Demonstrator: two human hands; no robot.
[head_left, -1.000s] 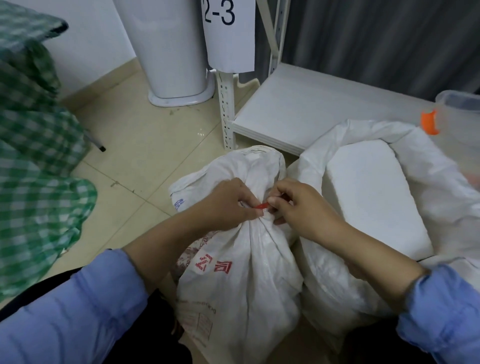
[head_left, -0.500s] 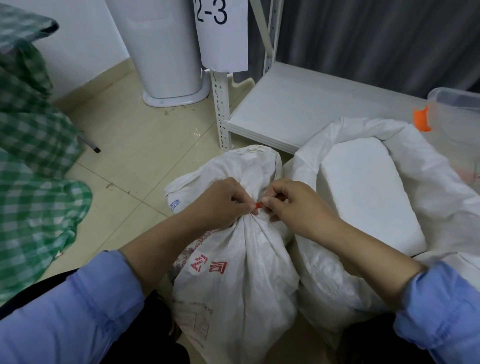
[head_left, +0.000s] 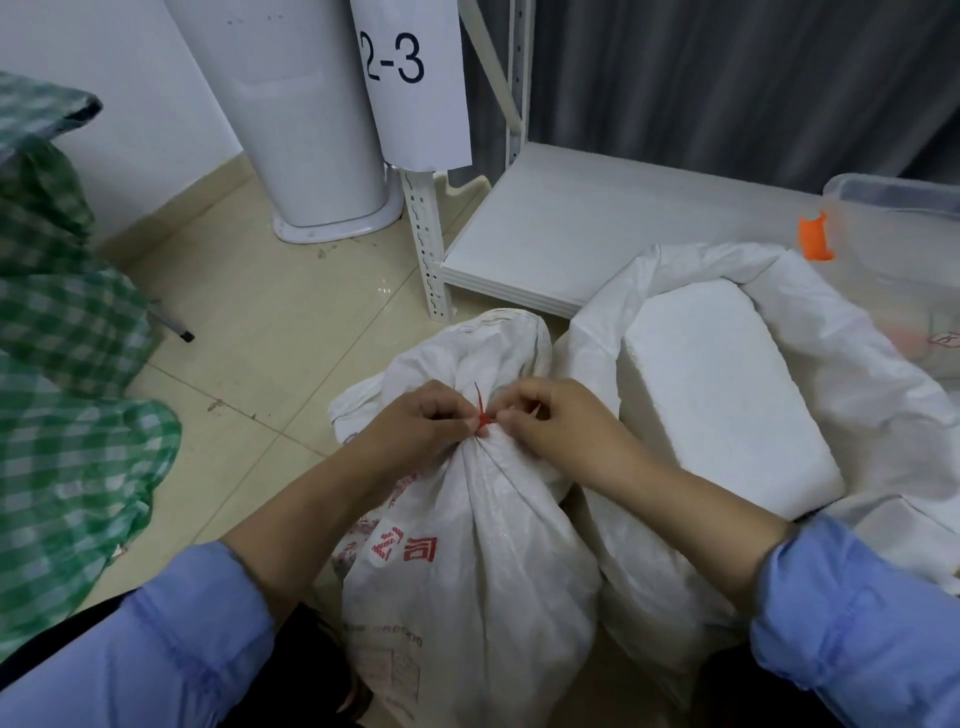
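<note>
A white woven sack (head_left: 467, 561) with red print stands on the floor in front of me, its neck gathered tight. A thin red tie (head_left: 481, 410) circles that neck, with one end sticking up. My left hand (head_left: 421, 421) pinches the tie and the bunched fabric from the left. My right hand (head_left: 550, 421) pinches the tie's other side from the right. Both hands' fingertips nearly meet at the tie.
A second white sack (head_left: 649, 587), open, stands to the right with a white foam block (head_left: 722, 395) in it. Behind stand a low white shelf (head_left: 597, 234), its post with a "2-3" sign (head_left: 410, 78), a white bin (head_left: 306, 119) and a clear box (head_left: 898, 218). Green checked cloth (head_left: 62, 364) hangs at left.
The hands have stayed at the sack's neck. The tie's free end now sticks up between them, where before only a short red bit showed. The camera has shifted slightly.
</note>
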